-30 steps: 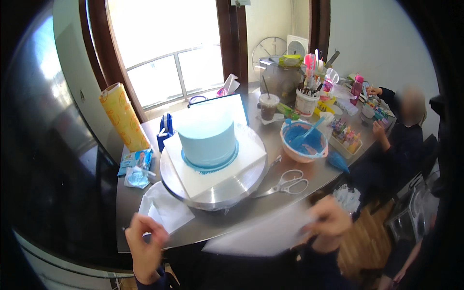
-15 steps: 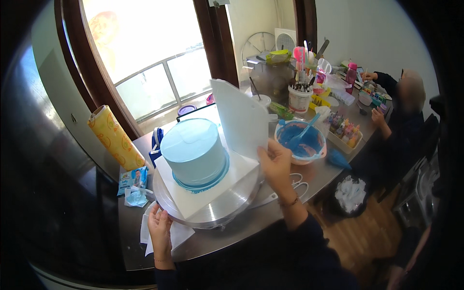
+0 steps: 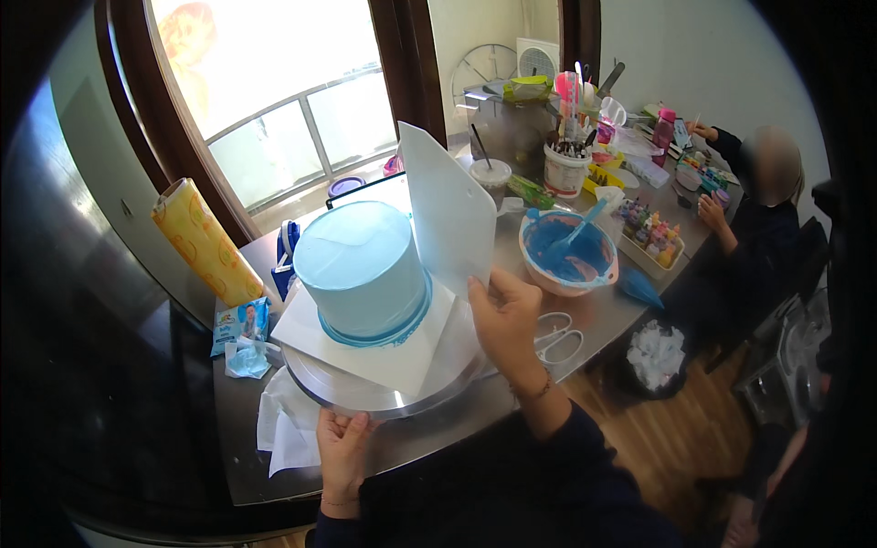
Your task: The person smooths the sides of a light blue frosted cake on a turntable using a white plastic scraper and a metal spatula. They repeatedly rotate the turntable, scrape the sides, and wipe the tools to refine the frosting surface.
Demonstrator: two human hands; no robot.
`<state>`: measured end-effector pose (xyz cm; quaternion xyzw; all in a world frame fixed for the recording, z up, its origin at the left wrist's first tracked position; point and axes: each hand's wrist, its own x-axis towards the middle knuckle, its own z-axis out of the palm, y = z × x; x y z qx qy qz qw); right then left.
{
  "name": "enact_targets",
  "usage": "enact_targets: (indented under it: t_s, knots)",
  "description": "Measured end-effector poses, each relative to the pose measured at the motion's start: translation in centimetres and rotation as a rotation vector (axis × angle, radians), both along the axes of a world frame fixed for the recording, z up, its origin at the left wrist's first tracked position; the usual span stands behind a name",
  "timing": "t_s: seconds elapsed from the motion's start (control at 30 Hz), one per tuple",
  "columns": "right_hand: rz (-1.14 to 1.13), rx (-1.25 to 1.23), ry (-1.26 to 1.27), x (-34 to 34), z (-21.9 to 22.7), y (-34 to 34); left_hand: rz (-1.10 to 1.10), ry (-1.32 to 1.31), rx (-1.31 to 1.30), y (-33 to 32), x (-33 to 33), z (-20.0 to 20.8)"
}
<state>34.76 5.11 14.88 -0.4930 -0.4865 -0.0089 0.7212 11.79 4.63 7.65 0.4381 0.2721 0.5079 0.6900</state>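
Note:
A round cake coated in smooth light blue frosting [image 3: 358, 274] stands on a white square cake board [image 3: 420, 361], with a darker blue ring around its base. Under the board is a silver turntable [image 3: 429, 399]. My right hand [image 3: 507, 320] pinches the lower right edge of a large white cake scraper [image 3: 449, 205]. The scraper stands upright along the cake's right side; whether it touches the frosting I cannot tell. At the near rim of the turntable, my left hand [image 3: 343, 447] grips the edge, thumb and fingertips against it.
Right of the scraper sits a bowl of blue frosting [image 3: 568, 251] with a spatula, near a blue piping bag [image 3: 641, 288] and white scissors [image 3: 559, 338]. Wipes [image 3: 241, 324] and a yellow roll [image 3: 206, 242] stand at left. A co-worker [image 3: 772, 183] works at the far right.
The turntable has turned, its near side moving right, and the board's near corner has swung right. My left hand has travelled right along the rim. My right hand stays on the scraper.

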Motion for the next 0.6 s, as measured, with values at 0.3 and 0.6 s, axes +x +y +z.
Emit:
enact_targets:
  t_s: [0.3, 0.6]
  knots:
    - [0.023, -0.133, -0.005, -1.0, 0.5, -1.4, 0.182, -0.232, -0.086, -0.1, 0.6, -0.4]
    - [0.021, -0.085, 0.016, -2.0, 0.8, -2.1, -0.153, -0.016, -0.06, -2.3, 2.0, -1.5]
